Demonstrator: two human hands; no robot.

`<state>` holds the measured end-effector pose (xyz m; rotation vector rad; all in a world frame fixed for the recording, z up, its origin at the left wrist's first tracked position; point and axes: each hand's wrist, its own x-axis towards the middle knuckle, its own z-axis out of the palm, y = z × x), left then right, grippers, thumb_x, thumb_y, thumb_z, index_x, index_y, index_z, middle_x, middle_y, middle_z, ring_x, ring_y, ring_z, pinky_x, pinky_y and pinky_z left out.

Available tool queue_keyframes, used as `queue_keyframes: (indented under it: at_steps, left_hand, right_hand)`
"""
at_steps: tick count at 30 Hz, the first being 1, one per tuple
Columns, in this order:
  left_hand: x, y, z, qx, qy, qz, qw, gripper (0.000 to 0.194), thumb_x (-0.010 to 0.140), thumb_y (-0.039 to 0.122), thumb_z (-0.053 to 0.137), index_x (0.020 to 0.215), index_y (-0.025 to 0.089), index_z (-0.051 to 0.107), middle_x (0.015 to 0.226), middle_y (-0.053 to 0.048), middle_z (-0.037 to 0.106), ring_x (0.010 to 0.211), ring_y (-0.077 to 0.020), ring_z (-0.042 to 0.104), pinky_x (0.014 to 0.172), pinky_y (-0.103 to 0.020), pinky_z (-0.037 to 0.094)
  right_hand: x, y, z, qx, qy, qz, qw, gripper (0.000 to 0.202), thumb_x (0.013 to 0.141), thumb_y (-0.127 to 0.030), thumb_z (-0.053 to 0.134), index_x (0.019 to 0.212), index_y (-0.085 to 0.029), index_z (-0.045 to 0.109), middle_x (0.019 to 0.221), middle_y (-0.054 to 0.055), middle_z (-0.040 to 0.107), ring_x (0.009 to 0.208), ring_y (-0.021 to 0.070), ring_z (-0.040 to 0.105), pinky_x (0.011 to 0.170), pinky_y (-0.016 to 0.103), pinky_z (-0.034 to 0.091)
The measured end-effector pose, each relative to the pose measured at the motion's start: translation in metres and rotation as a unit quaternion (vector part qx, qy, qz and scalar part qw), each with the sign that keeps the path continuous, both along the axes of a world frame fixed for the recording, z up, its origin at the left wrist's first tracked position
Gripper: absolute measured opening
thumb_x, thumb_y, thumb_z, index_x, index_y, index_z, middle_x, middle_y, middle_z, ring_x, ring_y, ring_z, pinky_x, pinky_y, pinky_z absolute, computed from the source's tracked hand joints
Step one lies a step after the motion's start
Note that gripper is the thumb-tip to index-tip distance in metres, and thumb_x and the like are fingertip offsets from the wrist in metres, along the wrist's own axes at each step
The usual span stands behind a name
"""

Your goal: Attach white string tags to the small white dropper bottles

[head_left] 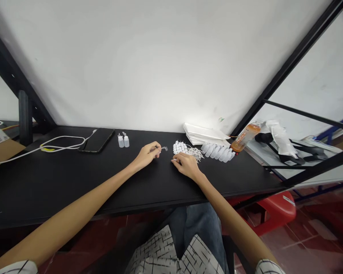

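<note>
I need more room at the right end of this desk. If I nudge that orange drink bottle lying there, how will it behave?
The bottle lies on its side near the desk edge, so it would probably roll. It looks like clear plastic, holding liquid, so probably not fragile, but weighty.

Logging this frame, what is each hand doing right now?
Left hand: fingers pinched shut on a small grey piece.
Right hand: fingers curled at the white pieces; grip cannot be told.

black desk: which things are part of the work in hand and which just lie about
In hand: small grey piece pinched by left hand; right hand by pile of small white parts.

Lying about: black phone, two small white bottles, orange drink bottle.
</note>
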<state>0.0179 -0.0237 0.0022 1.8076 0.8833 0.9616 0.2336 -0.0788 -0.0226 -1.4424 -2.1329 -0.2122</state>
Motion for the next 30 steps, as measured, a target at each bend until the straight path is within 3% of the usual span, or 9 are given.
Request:
queue_keyframes:
  at_steps: [4, 7, 14, 22, 30]
  left_hand:
    - [0.001, 0.003, -0.001, -0.044, -0.047, 0.033, 0.997, 0.009, 0.08, 0.026, 0.05, 0.074, 0.019, 0.05, 0.056, 0.004, 0.053, 0.055, -0.011, 0.05, 0.059, -0.024, 0.041]
    - [0.002, 0.004, -0.002, -0.055, -0.04, 0.043, 0.997, 0.011, 0.082, 0.027, 0.049, 0.075, 0.019, 0.048, 0.055, 0.003, 0.054, 0.051, -0.0101, 0.047, 0.055, -0.023, 0.039]
    - [0.0, 0.001, -0.004, 0.02, 0.07, -0.019, 0.997, 0.019, 0.09, 0.037, 0.045, 0.082, 0.02, 0.048, 0.063, 0.002, 0.061, 0.059, -0.0127, 0.055, 0.06, -0.025, 0.041]
    - [0.001, 0.0, -0.005, 0.063, 0.118, -0.025, 0.991, 0.02, 0.093, 0.038, 0.039, 0.085, 0.021, 0.045, 0.064, 0.003, 0.059, 0.063, -0.0142, 0.056, 0.064, -0.027, 0.041]
    - [0.002, -0.002, -0.006, 0.077, 0.115, -0.016, 0.99, 0.018, 0.094, 0.036, 0.036, 0.087, 0.022, 0.044, 0.063, 0.004, 0.057, 0.06, -0.0134, 0.055, 0.063, -0.026, 0.041]
  right_hand:
    - [-0.001, 0.002, 0.0, -0.018, 0.016, 0.008, 1.0, 0.008, 0.085, -0.026, 0.061, 0.086, -0.02, 0.067, 0.074, 0.001, 0.066, 0.063, 0.0128, 0.058, 0.057, 0.024, 0.035]
    - [-0.006, 0.004, 0.003, -0.033, 0.097, 0.031, 0.994, 0.007, 0.083, -0.024, 0.061, 0.081, -0.02, 0.065, 0.068, 0.0, 0.063, 0.058, 0.012, 0.056, 0.06, 0.025, 0.041]
    - [-0.031, 0.008, 0.01, -0.14, 0.349, 0.089, 0.923, 0.02, 0.084, -0.038, 0.062, 0.092, -0.02, 0.065, 0.071, 0.002, 0.064, 0.063, 0.0156, 0.063, 0.051, 0.025, 0.046]
    - [-0.036, 0.01, 0.006, -0.196, 0.418, 0.135, 0.877, 0.024, 0.079, -0.034, 0.065, 0.098, -0.019, 0.065, 0.077, 0.004, 0.066, 0.074, 0.018, 0.066, 0.05, 0.025, 0.053]
    - [-0.037, 0.016, 0.002, -0.221, 0.447, 0.133, 0.857, 0.033, 0.076, -0.043, 0.071, 0.095, -0.017, 0.067, 0.075, 0.004, 0.066, 0.064, 0.0155, 0.063, 0.047, 0.025, 0.051]
